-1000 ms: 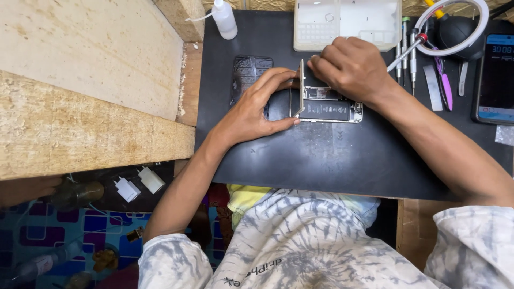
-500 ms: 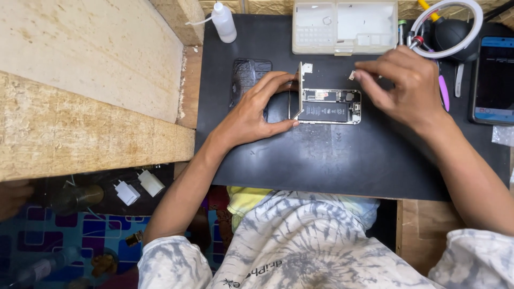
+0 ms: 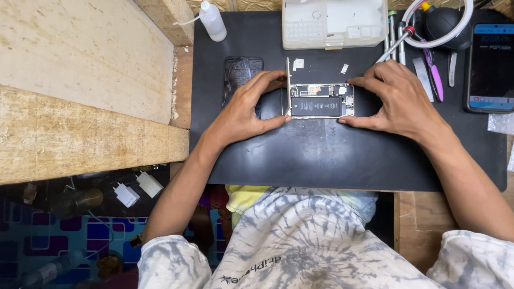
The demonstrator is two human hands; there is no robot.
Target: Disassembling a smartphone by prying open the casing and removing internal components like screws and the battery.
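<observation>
- The opened phone (image 3: 321, 100) lies flat near the middle of the black mat (image 3: 321, 160), its dark battery and small parts showing
- Its screen panel (image 3: 288, 85) stands up on edge at the phone's 9 o'clock side, like an open book cover
- The left hand (image 3: 243, 109) is at 9 o'clock of the phone; its fingers curl around the screen panel and hold it up
- The right hand (image 3: 399, 99) is at 3 o'clock; its thumb and fingertip pinch the phone's end, the other fingers loose
- Tiny white bits (image 3: 298, 64) lie on the mat at 12 o'clock, just beside the phone
- Further at 12 o'clock sits a clear parts box (image 3: 334, 21); a squeeze bottle (image 3: 212, 20) is at 11 o'clock
- At 2 o'clock are thin tools (image 3: 396, 37) and a black air blower (image 3: 444, 24); a second phone (image 3: 491, 67) glows at 3 o'clock
- I think the screen could tip too far and pull its thin cable, if the left hand slips
- The tiny bits could get knocked off and lost
</observation>
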